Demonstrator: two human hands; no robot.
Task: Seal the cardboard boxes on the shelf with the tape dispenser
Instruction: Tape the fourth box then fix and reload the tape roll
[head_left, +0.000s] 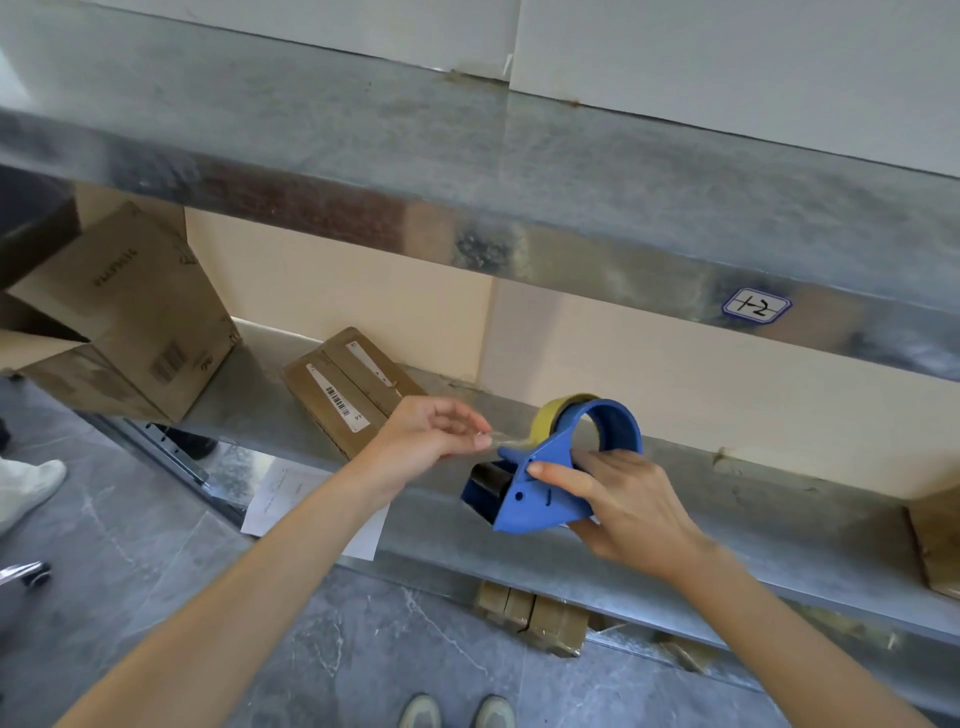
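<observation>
Furthest to the left of the tape dispenser (550, 470), a large cardboard box (135, 317) is seen lying tilted on the metal shelf (769, 525), with a flap standing out at its left end. Nearer to the dispenser, on its left and further back on the same shelf, a flat cardboard box (345, 387) is laid, with two white labels stuck along its top, one carrying a barcode. Below and to the left of the dispenser, a white sheet of paper (288, 501) is seen, partly hidden by the left forearm. Just left of the dispenser the left hand (428, 434) is raised, and the free end of the clear tape strip (514, 441) is pinched between its thumb and fingertips; the strip is stretched from there to the dispenser's front. The dispenser itself is blue, is held in the air over the shelf's front edge, and is loaded with a yellowish tape roll (558, 408) at its top. It is gripped from the right by the right hand (628, 501), one finger being laid along the near side plate while the rest of the hand is wrapped round the rear. Above and to the right of the dispenser, a small label (756, 306) marked 12 is fixed to the upper shelf's edge. Far to the right of the dispenser, the corner of another cardboard box (937, 540) is cut off by the frame
</observation>
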